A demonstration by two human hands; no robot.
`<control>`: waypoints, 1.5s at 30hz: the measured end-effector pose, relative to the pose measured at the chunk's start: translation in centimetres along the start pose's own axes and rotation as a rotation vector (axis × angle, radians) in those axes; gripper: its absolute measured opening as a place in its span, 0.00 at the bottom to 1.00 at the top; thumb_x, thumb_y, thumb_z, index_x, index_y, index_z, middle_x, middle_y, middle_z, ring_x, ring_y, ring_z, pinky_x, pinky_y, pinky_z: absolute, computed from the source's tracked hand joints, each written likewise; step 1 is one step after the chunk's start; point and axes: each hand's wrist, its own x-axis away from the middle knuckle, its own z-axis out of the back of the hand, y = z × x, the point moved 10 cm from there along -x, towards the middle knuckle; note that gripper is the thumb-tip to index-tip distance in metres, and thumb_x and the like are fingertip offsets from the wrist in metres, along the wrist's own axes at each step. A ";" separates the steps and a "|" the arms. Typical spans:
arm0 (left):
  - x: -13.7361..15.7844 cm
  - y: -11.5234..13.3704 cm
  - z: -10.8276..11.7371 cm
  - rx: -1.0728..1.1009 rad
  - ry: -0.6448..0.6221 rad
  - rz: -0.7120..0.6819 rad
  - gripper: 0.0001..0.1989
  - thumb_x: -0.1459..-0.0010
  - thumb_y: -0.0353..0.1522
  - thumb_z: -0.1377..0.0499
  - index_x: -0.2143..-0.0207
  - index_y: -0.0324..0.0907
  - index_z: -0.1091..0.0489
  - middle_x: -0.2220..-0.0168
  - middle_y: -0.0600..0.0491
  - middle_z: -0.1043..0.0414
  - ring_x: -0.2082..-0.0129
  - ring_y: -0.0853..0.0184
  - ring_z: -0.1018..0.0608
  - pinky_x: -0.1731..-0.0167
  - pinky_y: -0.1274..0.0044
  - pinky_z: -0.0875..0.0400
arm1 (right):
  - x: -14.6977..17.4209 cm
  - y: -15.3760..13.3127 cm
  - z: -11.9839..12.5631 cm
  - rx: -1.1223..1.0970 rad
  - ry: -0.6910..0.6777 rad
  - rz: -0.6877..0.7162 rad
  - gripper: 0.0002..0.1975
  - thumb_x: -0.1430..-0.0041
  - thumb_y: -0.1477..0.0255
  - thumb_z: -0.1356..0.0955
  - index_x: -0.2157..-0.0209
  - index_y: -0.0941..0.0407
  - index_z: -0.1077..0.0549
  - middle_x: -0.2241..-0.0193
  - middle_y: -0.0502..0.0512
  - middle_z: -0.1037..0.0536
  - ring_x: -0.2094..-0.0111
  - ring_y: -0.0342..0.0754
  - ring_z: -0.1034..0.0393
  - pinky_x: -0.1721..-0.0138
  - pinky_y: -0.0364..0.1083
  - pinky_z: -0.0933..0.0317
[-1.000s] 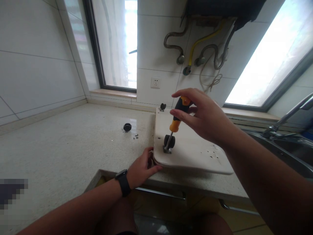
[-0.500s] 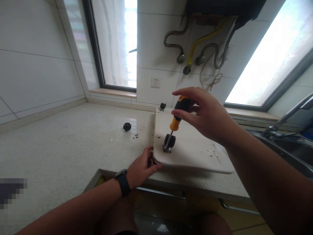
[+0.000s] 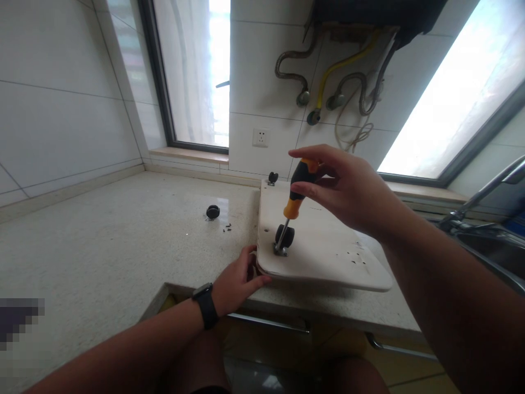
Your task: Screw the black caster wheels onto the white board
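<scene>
My right hand [image 3: 332, 178] is closed round the black and yellow handle of a screwdriver [image 3: 293, 203]. The tool tilts down to the left, its tip at the metal plate of a black caster wheel [image 3: 286, 236]. That caster sits on the near left corner of a white board [image 3: 311, 260], which lies on the counter. With fingers and thumb, my left hand [image 3: 241, 276] grips the board's near left corner; a black watch is on that wrist. A second caster [image 3: 273, 177] stands at the board's far left corner. Screw holes show at its near right.
A loose caster [image 3: 213, 212] and several small screws [image 3: 228, 227] lie on the speckled counter [image 3: 123, 246] left of the board. A sink [image 3: 492, 251] with a tap is at the right. Drawer handles [image 3: 270, 323] run below the counter's front edge. Hoses and valves hang on the wall behind.
My right hand and the screwdriver handle have shifted very slightly, with the tip still at the caster plate. The left hand and the board look unmoved.
</scene>
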 end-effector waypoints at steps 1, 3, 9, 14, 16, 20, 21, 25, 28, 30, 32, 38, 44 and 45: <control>0.0 0.0 0.0 -0.003 0.000 0.004 0.39 0.35 0.46 0.34 0.30 0.40 0.43 0.42 0.38 0.24 0.42 0.47 0.22 0.42 0.58 0.29 | 0.0 0.1 0.2 0.038 0.034 -0.006 0.27 0.42 0.58 0.23 0.43 0.51 0.20 0.56 0.60 0.20 0.59 0.59 0.21 0.53 0.66 0.23; 0.0 0.0 0.0 -0.005 -0.002 0.011 0.39 0.35 0.46 0.34 0.30 0.41 0.43 0.41 0.38 0.24 0.43 0.47 0.22 0.42 0.57 0.29 | 0.1 0.3 0.4 0.103 0.082 -0.029 0.25 0.42 0.55 0.24 0.46 0.52 0.19 0.56 0.62 0.21 0.59 0.61 0.22 0.53 0.69 0.23; 0.1 0.2 0.0 -0.004 -0.013 0.012 0.38 0.34 0.46 0.35 0.30 0.41 0.44 0.42 0.38 0.24 0.44 0.48 0.21 0.43 0.58 0.29 | 0.3 0.7 -0.6 -0.156 -0.084 -0.017 0.31 0.37 0.68 0.31 0.32 0.48 0.31 0.37 0.60 0.26 0.40 0.62 0.27 0.39 0.65 0.29; 0.1 0.3 0.0 -0.019 -0.015 0.016 0.38 0.34 0.47 0.35 0.30 0.41 0.43 0.41 0.39 0.24 0.44 0.48 0.21 0.43 0.58 0.29 | 0.1 1.0 -0.3 -0.129 -0.065 -0.036 0.31 0.38 0.62 0.26 0.35 0.49 0.27 0.48 0.59 0.19 0.49 0.60 0.21 0.44 0.64 0.25; 0.1 0.3 0.1 -0.031 -0.012 0.021 0.39 0.35 0.47 0.34 0.30 0.41 0.43 0.41 0.38 0.24 0.44 0.47 0.21 0.43 0.58 0.29 | 0.1 1.2 0.1 -0.043 -0.002 -0.060 0.28 0.41 0.57 0.24 0.41 0.51 0.22 0.54 0.60 0.18 0.58 0.59 0.20 0.50 0.65 0.22; 0.1 0.1 0.1 -0.044 -0.016 0.030 0.39 0.34 0.46 0.34 0.30 0.40 0.45 0.41 0.38 0.24 0.44 0.48 0.21 0.43 0.58 0.29 | 0.4 1.0 0.4 0.104 0.064 -0.083 0.29 0.42 0.52 0.24 0.44 0.51 0.22 0.57 0.61 0.20 0.60 0.61 0.23 0.55 0.67 0.23; 0.1 0.1 0.0 -0.042 -0.021 0.024 0.39 0.34 0.46 0.35 0.30 0.40 0.45 0.41 0.38 0.24 0.43 0.48 0.21 0.43 0.58 0.29 | 0.5 1.0 0.3 0.112 0.053 -0.085 0.29 0.40 0.53 0.25 0.41 0.51 0.23 0.55 0.62 0.21 0.57 0.62 0.23 0.54 0.67 0.24; 0.0 0.3 -0.1 -0.033 -0.034 -0.003 0.38 0.32 0.47 0.36 0.30 0.39 0.47 0.40 0.38 0.25 0.43 0.50 0.22 0.42 0.59 0.30 | 0.6 0.9 -0.4 -0.080 -0.079 -0.022 0.29 0.33 0.63 0.32 0.31 0.44 0.32 0.38 0.61 0.27 0.44 0.62 0.26 0.43 0.65 0.27; 0.1 0.4 -0.1 -0.040 -0.030 0.004 0.38 0.33 0.47 0.36 0.30 0.39 0.46 0.40 0.38 0.25 0.43 0.50 0.21 0.42 0.59 0.30 | 0.6 0.7 -0.9 -0.243 -0.181 0.020 0.33 0.33 0.66 0.32 0.28 0.42 0.37 0.38 0.57 0.25 0.41 0.59 0.26 0.40 0.62 0.28; 0.1 0.4 0.0 -0.041 -0.020 0.013 0.38 0.33 0.47 0.35 0.30 0.40 0.45 0.41 0.38 0.24 0.44 0.49 0.21 0.43 0.59 0.29 | 0.5 0.9 -0.7 -0.215 -0.155 0.001 0.32 0.34 0.63 0.29 0.31 0.45 0.32 0.47 0.58 0.20 0.47 0.59 0.23 0.43 0.62 0.26; 0.1 0.4 0.1 -0.039 -0.012 0.021 0.38 0.34 0.47 0.35 0.31 0.41 0.44 0.42 0.39 0.23 0.44 0.48 0.21 0.43 0.59 0.29 | 0.3 1.0 -0.3 -0.103 -0.082 -0.036 0.29 0.37 0.58 0.26 0.36 0.48 0.26 0.54 0.58 0.19 0.55 0.59 0.21 0.49 0.63 0.23; 0.1 0.2 0.0 -0.055 -0.023 0.024 0.39 0.34 0.48 0.35 0.30 0.40 0.45 0.41 0.39 0.24 0.43 0.49 0.21 0.43 0.59 0.29 | 0.4 1.0 0.0 0.096 -0.018 -0.072 0.27 0.35 0.58 0.29 0.37 0.48 0.25 0.49 0.63 0.20 0.50 0.65 0.23 0.50 0.67 0.25; 0.2 0.4 0.0 -0.042 -0.032 0.011 0.38 0.32 0.47 0.36 0.30 0.41 0.46 0.39 0.38 0.26 0.42 0.50 0.22 0.43 0.59 0.30 | 0.7 0.4 -0.5 -0.188 -0.195 0.037 0.34 0.34 0.67 0.31 0.28 0.42 0.37 0.37 0.57 0.26 0.40 0.60 0.27 0.40 0.62 0.28; 0.1 0.4 -0.1 -0.037 -0.031 0.007 0.37 0.32 0.47 0.36 0.30 0.41 0.45 0.39 0.38 0.25 0.42 0.50 0.22 0.43 0.59 0.30 | 0.6 0.5 -0.5 -0.180 -0.186 0.027 0.33 0.34 0.65 0.30 0.29 0.44 0.34 0.41 0.58 0.23 0.43 0.59 0.25 0.41 0.61 0.27</control>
